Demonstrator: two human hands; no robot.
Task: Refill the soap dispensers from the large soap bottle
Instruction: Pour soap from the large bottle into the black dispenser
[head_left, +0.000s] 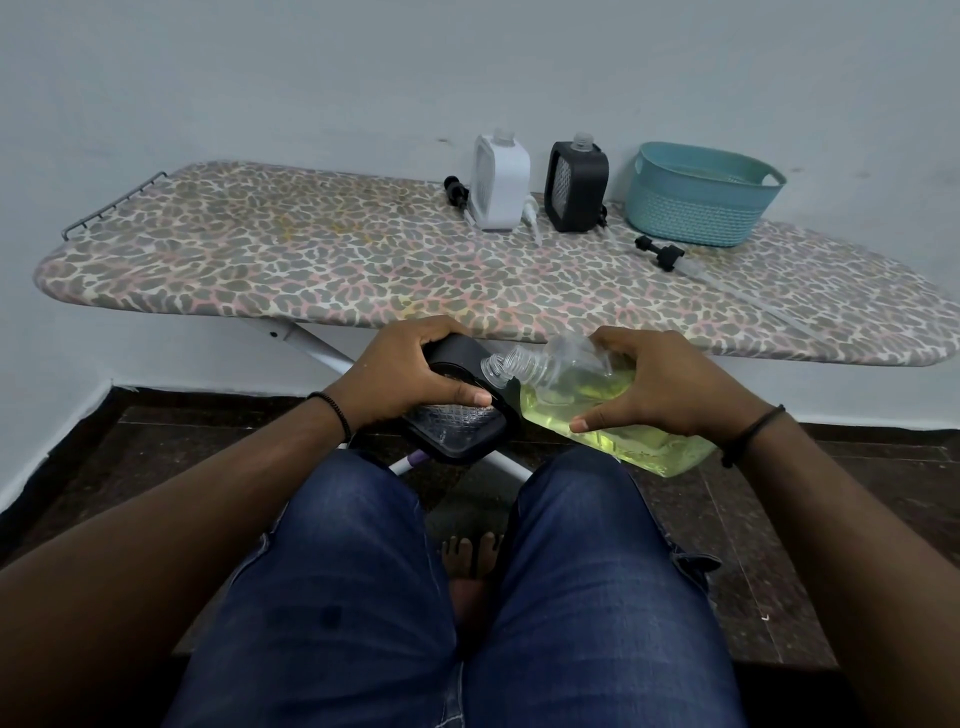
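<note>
Soap bottle (613, 410) lies gripped in the right hand (660, 384), fingers over its top side and thumb curled round the near side, held above the knees just in front of the ironing board (311, 260). Its long axis runs from lower right up to upper left, neck pointing left, open mouth touching the clear neck of a black dispenser (462, 415). The left hand (405, 374) wraps that dispenser firmly and tilts it toward the bottle. Yellow-green soap sits low in the bottle body, apparently not yet at the neck. To pour well, keep the two mouths aligned, raise the bottle's base slowly, and steady the dispenser. On the board's far edge stand a white dispenser (500, 182) and another black one (576, 187), both uncapped, pumps (660, 252) lying beside them, near a teal basket (701, 208).
</note>
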